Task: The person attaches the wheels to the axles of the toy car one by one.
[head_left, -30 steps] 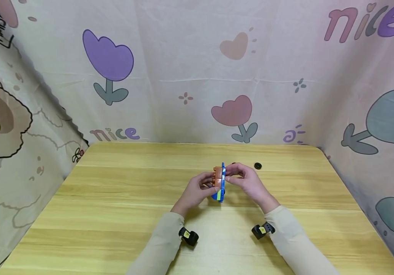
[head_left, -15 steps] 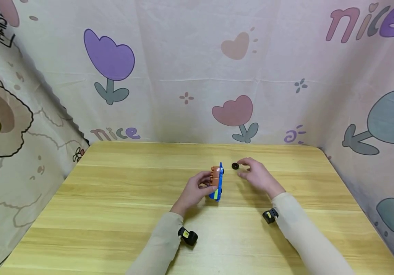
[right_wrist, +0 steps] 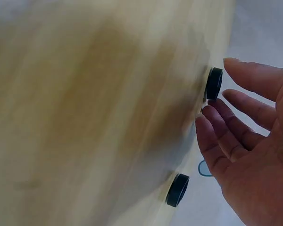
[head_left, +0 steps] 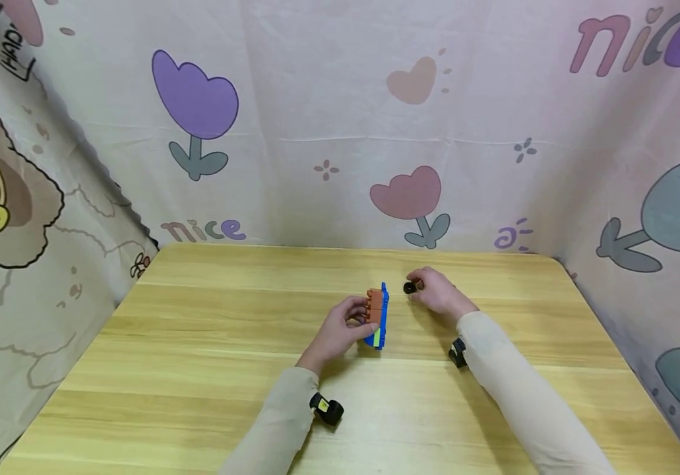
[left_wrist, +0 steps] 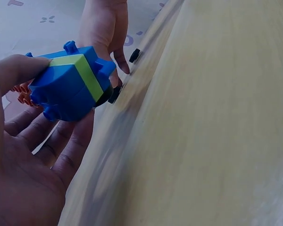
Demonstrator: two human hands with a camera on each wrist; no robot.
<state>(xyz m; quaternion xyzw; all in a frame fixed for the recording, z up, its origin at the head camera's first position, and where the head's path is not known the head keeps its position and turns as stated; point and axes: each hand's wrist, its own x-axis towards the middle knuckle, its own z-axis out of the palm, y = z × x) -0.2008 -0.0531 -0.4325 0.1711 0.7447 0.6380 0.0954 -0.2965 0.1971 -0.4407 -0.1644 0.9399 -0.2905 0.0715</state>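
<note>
Out on the left, the left hand [head_left: 336, 330] has the toy [head_left: 377, 311] pinched, thumb on one side and fingers on the other. The toy is out in front of the person, orange studs facing left, blue base facing right, seemingly off the table [head_left: 227, 316]. Leverage looks like the danger here: a shove on its far end could swivel it, because the thumb bears on the nearer part. Squeeze too hard and its blocks might shift at the joints; too loosely, and it might slip.

Over to the right of the toy, here's the near wheel [head_left: 408, 288], black, small, just beside the fingertips of the right hand [head_left: 437, 290]. That hand is parted, thumb and fingers standing clear of each other, nothing plainly gripped; whether a fingertip touches the rim, I can't tell. Tricky one, this: with so little to pinch, a nudge from one side alone could send the wheel skidding away.

And then the far wheel [right_wrist: 178, 190], also black, apart from the fingers in the right wrist view. It's hard to find from the head view with the right hand there, so a low palm or little finger could well knock it unseen.
</note>
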